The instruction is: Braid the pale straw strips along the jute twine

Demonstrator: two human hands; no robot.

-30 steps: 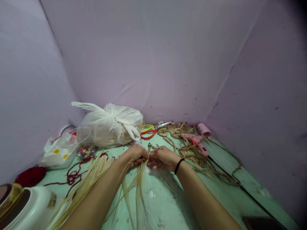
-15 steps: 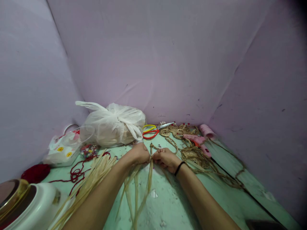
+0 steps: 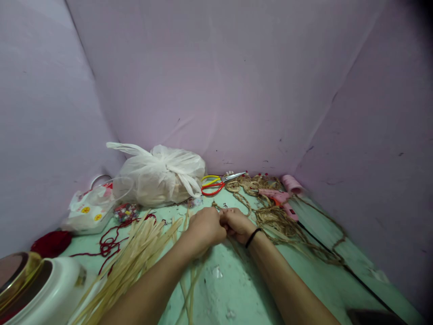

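My left hand (image 3: 205,228) and my right hand (image 3: 237,224) meet at the middle of the pale green table (image 3: 314,275), both closed on thin straw-coloured fibre strips (image 3: 191,289) that trail toward me. A short braided end (image 3: 216,206) sticks out just beyond the knuckles. My right wrist wears a black band (image 3: 252,237). A loose bundle of the same dry strips (image 3: 131,262) lies fanned out to the left of my left arm.
Against the lilac wall sit a tied white plastic bag (image 3: 162,176), scissors with red and yellow handles (image 3: 216,183), coils of braided rope (image 3: 274,216) and a pink glue gun (image 3: 279,201). At left are red yarn (image 3: 50,243), a bead packet (image 3: 126,211) and a white jar (image 3: 37,289).
My left hand has crossed over to the right and now covers the spot where the strips meet, touching my right hand. The hanging strips have swung in under my left arm.
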